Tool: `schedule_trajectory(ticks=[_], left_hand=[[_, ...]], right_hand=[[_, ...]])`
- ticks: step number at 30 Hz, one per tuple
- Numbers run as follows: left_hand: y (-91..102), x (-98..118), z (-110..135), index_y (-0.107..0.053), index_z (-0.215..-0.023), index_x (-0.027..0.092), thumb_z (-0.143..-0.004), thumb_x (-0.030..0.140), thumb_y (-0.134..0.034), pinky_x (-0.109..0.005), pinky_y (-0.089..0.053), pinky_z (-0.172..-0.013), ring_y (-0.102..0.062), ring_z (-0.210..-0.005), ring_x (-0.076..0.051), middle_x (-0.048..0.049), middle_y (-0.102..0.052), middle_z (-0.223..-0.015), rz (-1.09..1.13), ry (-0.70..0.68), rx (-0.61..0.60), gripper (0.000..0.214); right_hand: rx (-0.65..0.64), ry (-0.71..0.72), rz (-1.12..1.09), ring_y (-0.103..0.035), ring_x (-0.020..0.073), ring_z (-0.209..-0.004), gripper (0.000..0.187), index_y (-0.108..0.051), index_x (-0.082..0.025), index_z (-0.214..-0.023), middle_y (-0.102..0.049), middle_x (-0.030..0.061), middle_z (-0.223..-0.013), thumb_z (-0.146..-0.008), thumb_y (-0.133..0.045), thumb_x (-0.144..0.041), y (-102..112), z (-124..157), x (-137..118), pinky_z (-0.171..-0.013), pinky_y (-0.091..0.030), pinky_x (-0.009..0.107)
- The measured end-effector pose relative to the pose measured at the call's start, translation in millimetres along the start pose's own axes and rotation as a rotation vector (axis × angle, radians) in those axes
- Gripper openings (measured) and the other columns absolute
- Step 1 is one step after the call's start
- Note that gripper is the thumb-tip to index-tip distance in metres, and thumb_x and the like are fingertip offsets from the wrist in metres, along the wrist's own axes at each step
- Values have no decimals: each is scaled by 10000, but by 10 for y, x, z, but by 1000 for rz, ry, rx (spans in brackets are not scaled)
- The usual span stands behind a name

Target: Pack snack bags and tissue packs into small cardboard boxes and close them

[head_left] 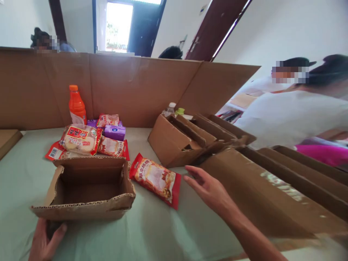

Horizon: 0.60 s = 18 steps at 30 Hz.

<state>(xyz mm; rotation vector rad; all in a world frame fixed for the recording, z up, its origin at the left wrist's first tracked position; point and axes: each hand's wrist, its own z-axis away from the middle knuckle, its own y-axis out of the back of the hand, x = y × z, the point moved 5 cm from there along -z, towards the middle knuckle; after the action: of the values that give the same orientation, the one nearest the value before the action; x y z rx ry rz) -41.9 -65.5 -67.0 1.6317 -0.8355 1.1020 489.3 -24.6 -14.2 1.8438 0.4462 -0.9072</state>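
Observation:
An open, empty cardboard box [89, 188] stands near me on the pale green table [152, 232]. My left hand [45, 243] grips its near bottom edge, thumb up against the flap. My right hand [209, 188] is open with fingers stretched out flat, hovering just right of a red snack packet [156, 179] that lies beside the box, and not touching it. Behind the box lies a pile of snack packets [81, 139], a purple tissue pack [114, 132] and an orange drink bottle [77, 105].
A row of flattened cardboard boxes [190, 139] leans at the right, running toward a large one [266, 195] near my right arm. A tall cardboard wall [130, 87] closes the back of the table. People in white sit beyond it at right [293, 112].

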Motion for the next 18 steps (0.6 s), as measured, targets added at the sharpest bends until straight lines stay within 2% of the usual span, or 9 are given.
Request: schedule_trajectory(ticks=[2, 5, 8, 11, 12, 14, 16, 18], left_hand=[[26, 77, 7, -365, -1469, 246, -839, 554, -627, -617, -207, -1221, -330, -1455, -394, -141, -454, -1498, 86, -42, 18, 749], [147, 313, 15, -350, -1486, 284, -841, 481, -638, -580, -210, -1237, -298, -1483, -364, -101, -358, -1588, 132, -190, 50, 734], [312, 755, 51, -384, -1481, 314, -856, 359, -624, -589, -253, -1226, -325, -1471, -350, -60, -372, -1585, 97, -411, 96, 671], [392, 1280, 82, -413, -1479, 315, -842, 262, -605, -605, -258, -1220, -341, -1460, -353, -48, -437, -1540, 4, -633, 98, 667], [385, 1431, 76, -426, -1474, 307, -830, 241, -607, -609, -274, -1212, -356, -1450, -359, -55, -472, -1512, -59, -690, 72, 672], [325, 1659, 41, -424, -1477, 286, -808, 210, -616, -597, -342, -1174, -412, -1411, -362, -80, -544, -1443, -212, -775, -20, 700], [242, 1789, -1, -382, -1497, 259, -800, 197, -621, -562, -400, -1135, -487, -1351, -341, -104, -613, -1355, -341, -845, -121, 740], [166, 1851, -24, -338, -1508, 225, -800, 193, -619, -540, -402, -1134, -559, -1277, -309, -111, -672, -1248, -420, -914, -186, 762]], right_hand=[[-132, 82, 52, -664, 334, -1045, 564, -709, -218, -1090, -716, 148, -1172, -681, -687, -606, -160, -211, -175, -895, -515, 466], [-408, -31, 22, -703, 311, -828, 609, -727, -193, -1030, -761, 138, -983, -558, -782, -573, -562, -462, -290, -730, -545, 409], [-677, -151, -44, -628, 220, -514, 587, -741, -156, -912, -729, 74, -675, -520, -788, -590, -916, -500, -339, -489, -482, 318], [-802, -159, -103, -581, 175, -457, 536, -718, -152, -738, -680, 38, -568, -529, -764, -643, -1050, -408, -409, -429, -433, 268], [-802, -163, -122, -584, 172, -461, 534, -702, -156, -703, -676, 32, -566, -525, -762, -657, -1039, -376, -432, -431, -439, 265], [-718, -164, -136, -594, 179, -464, 533, -677, -174, -684, -659, 16, -555, -521, -761, -675, -918, -347, -491, -433, -460, 277], [-539, -123, -103, -609, 204, -471, 520, -667, -199, -696, -640, 11, -539, -539, -757, -688, -662, -353, -613, -431, -473, 301], [-320, -21, -57, -648, 246, -534, 493, -678, -232, -761, -670, 50, -601, -626, -715, -705, -324, -344, -862, -455, -490, 344]])
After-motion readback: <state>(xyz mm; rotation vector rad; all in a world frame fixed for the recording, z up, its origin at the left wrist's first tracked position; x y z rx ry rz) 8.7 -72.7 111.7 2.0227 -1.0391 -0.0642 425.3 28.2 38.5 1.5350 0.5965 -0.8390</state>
